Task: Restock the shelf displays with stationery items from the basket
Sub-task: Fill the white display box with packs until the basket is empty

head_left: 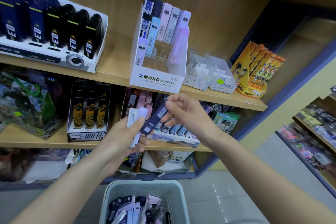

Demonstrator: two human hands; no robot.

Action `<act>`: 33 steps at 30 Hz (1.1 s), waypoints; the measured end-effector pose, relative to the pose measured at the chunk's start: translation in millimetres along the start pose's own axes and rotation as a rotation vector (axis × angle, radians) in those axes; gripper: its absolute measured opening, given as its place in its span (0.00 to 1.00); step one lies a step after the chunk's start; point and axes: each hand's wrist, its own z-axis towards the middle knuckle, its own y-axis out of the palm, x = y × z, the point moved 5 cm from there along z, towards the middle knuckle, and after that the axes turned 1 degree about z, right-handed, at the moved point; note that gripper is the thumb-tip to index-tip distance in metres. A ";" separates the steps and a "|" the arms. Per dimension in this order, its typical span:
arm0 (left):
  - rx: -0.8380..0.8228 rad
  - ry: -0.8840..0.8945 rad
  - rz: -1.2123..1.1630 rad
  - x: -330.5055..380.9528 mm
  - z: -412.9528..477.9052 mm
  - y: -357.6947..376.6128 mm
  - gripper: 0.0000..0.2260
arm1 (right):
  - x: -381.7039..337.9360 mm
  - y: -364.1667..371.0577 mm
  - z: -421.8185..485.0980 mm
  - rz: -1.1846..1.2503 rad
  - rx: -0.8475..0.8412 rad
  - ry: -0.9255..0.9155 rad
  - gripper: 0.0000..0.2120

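While the basket (109, 186) sits low in front as the supply, the left hand (123, 136) grips a few pale lead cases (132, 117) as a ready reserve. One navy case (154, 120), probably meant for a free slot in the MONO display (158, 78) above, is pinched near its upper end by the right hand (187, 112).

Left arm: bare forearm reaching up from lower left
Left hand (125, 132): fingers curled under pale cases (132, 117); thumb pressed on top
Right arm: bare forearm reaching in from lower right
Right hand (183, 112): just above and right of the left hand; thumb and fingertips pinch a dark blue case (154, 118), slanting down toward the left thumb
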 end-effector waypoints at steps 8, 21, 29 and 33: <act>0.033 0.042 0.003 2.2 2.6 -8.5 0.04 | -2.4 3.9 -23.3 -0.083 -0.142 -0.158 0.08; 0.025 0.488 0.385 36.9 -15.6 -2.4 0.04 | -1.9 23.7 -30.3 -0.520 -0.167 -0.085 0.03; 0.104 0.551 0.307 72.8 -22.3 -20.8 0.08 | -65.2 -13.6 -7.2 -0.260 0.062 -0.205 0.05; 0.145 0.611 0.385 98.3 -22.3 -27.1 0.05 | -115.5 -27.7 18.4 -0.209 0.273 -0.432 0.12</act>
